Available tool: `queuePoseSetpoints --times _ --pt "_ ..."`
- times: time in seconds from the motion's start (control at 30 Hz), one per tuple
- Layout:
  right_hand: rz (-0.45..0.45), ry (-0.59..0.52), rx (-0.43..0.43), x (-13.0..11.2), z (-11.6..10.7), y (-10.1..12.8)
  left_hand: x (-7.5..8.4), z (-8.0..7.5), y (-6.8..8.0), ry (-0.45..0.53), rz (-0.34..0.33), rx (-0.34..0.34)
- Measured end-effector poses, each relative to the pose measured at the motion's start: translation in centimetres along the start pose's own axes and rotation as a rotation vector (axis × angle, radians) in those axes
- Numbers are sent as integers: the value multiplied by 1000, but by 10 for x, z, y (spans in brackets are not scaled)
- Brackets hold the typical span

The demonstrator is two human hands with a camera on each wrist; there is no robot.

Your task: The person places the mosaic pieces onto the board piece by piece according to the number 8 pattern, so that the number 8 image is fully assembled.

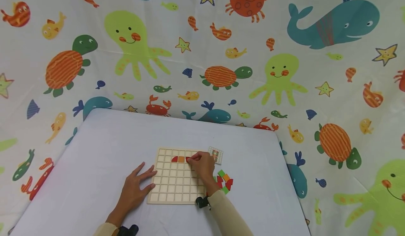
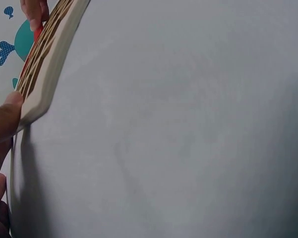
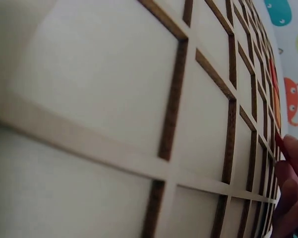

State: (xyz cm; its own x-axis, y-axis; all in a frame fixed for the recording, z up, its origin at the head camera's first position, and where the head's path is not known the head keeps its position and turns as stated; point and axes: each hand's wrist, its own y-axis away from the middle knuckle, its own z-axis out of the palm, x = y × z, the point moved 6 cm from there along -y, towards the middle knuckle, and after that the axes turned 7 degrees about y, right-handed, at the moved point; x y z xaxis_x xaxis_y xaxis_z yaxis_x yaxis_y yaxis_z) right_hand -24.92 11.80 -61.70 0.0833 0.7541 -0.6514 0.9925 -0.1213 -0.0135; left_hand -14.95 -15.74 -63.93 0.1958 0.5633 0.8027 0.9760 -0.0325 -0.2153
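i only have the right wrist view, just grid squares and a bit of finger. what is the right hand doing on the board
Observer: The right hand pinches a red piece at the second row of the wooden grid board, beside an orange piece and another red piece already set in that row.
Operator: where is the other hand
Observer: The left hand lies flat on the table, fingers spread, fingertips touching the board's left edge.
Operator: any spare pieces left
Observer: Yes, a small pile of red, green and orange pieces sits on the table right of the board, by the right wrist.
Operator: anything else nearby
Observer: A small pattern card lies past the board's far right corner.
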Motion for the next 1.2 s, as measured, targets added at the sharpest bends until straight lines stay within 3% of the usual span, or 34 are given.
queuePoseSetpoints --times 0.2,0.43,0.67,0.83,1.03,1.2 --pt "3 54 -15 -3 2 0 3 -3 0 6 -1 3" --pt "-65 -11 -52 -7 4 -1 1 -2 -1 -7 5 3" --pt "-48 2 -56 -9 4 2 -3 -1 -1 -1 -20 -8" --pt "-42 -57 -65 -5 2 3 -5 -1 -1 -7 -20 -9" --pt "-82 -179 -64 7 -18 5 -6 0 -1 -11 -17 -11" --pt "-65 -190 -27 28 -45 8 -6 0 -2 -12 -17 -16"
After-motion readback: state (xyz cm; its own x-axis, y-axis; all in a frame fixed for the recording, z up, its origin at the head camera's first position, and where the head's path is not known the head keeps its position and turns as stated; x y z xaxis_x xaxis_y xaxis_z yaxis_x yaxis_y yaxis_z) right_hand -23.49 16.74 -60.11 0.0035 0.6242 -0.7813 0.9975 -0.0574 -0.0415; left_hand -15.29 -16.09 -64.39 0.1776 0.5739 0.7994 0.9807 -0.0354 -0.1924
